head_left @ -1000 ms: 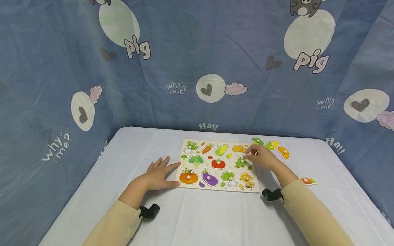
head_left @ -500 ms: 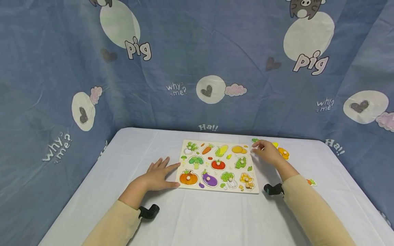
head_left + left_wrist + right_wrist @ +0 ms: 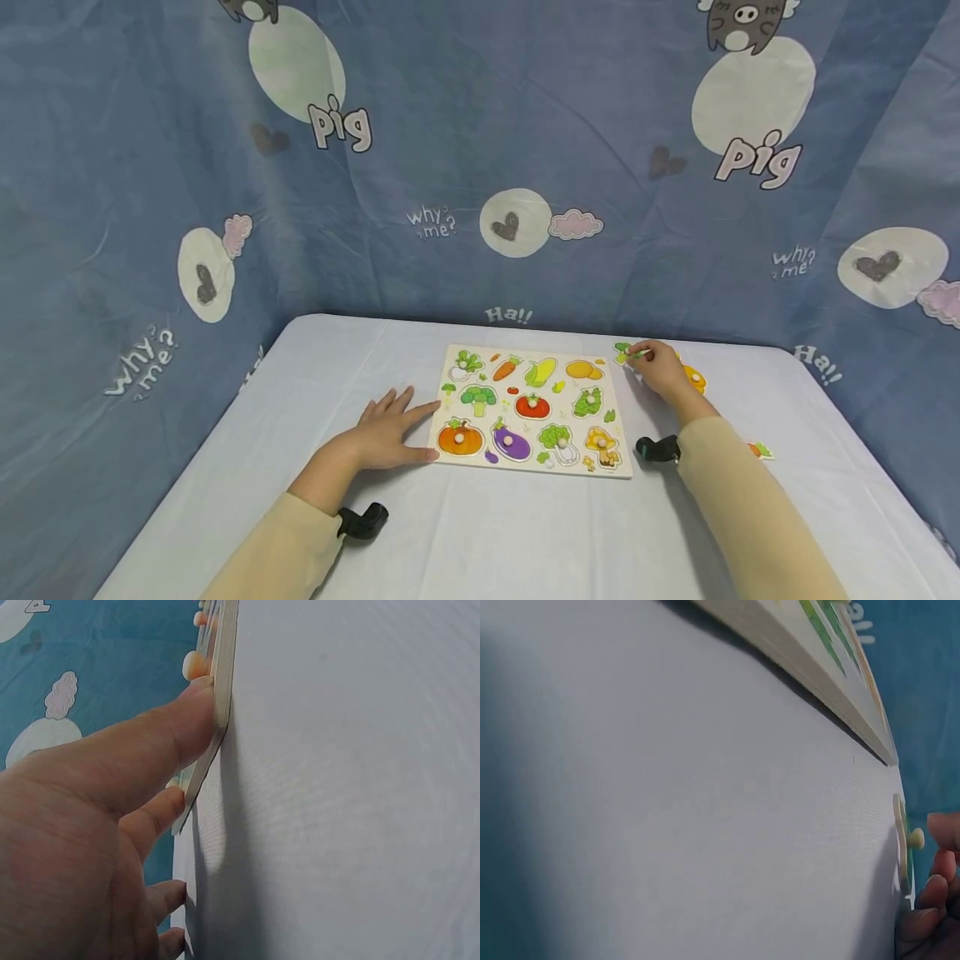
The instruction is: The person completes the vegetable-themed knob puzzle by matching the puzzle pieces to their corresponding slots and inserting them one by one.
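Note:
A wooden vegetable peg puzzle board (image 3: 491, 468) lies flat on the white table. My left hand (image 3: 386, 435) spreads at its left side, thumb and index finger touching the edge; in the left wrist view the thumb (image 3: 161, 742) rests against the board near a corner. Knobbed pieces such as the pumpkin (image 3: 450, 442), eggplant (image 3: 517, 447) and tomato (image 3: 525, 407) sit in the board. Beyond the board's right top corner, my right hand (image 3: 662, 372) is over a loose broccoli piece (image 3: 621, 353). In the right wrist view its fingertips are just short of the piece's knob (image 3: 916, 838).
A yellow-orange potato piece (image 3: 696, 380) lies partly behind the right hand, and a carrot piece (image 3: 763, 451) lies beside the right sleeve. A blue printed cloth (image 3: 420, 283) hangs behind and beside the table (image 3: 525, 542).
My right hand has moved from the board's upper right part rightward to the loose broccoli piece. The left hand has stayed at the board's left edge.

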The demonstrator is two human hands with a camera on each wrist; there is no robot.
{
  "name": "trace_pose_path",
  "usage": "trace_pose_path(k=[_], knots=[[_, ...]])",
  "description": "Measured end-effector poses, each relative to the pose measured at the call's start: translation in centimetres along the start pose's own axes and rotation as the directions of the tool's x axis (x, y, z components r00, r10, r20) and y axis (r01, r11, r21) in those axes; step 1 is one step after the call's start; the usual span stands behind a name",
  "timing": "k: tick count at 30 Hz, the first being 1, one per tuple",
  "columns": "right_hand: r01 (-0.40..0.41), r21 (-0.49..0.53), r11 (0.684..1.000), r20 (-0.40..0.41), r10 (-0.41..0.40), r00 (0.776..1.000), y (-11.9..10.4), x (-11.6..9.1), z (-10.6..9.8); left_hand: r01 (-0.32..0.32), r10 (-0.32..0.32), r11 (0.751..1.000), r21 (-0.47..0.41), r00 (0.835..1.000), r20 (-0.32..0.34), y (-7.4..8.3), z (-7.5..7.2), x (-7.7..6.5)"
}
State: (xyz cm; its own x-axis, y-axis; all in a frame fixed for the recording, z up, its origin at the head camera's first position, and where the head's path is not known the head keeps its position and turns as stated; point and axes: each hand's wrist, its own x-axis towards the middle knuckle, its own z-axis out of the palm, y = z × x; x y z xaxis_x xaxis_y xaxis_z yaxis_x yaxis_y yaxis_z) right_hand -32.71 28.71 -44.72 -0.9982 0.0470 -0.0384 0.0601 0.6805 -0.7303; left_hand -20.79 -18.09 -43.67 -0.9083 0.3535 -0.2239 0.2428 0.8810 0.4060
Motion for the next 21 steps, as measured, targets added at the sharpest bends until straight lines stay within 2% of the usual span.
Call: trace_pose_path(k=[9,21], knots=[[-0.079,-0.054,0.995,-0.025,0.078,0.997,0.1,0.9,0.4,0.009,-0.009,1.000,0.002,1.000,-0.004,0.1,0.1,-0.1],[-0.106,-0.097,0.990,0.038,0.110,0.993,-0.4,1.4,0.5,0.015,-0.014,1.000,0.006,1.000,-0.016,0.2,0.1,-0.2]])
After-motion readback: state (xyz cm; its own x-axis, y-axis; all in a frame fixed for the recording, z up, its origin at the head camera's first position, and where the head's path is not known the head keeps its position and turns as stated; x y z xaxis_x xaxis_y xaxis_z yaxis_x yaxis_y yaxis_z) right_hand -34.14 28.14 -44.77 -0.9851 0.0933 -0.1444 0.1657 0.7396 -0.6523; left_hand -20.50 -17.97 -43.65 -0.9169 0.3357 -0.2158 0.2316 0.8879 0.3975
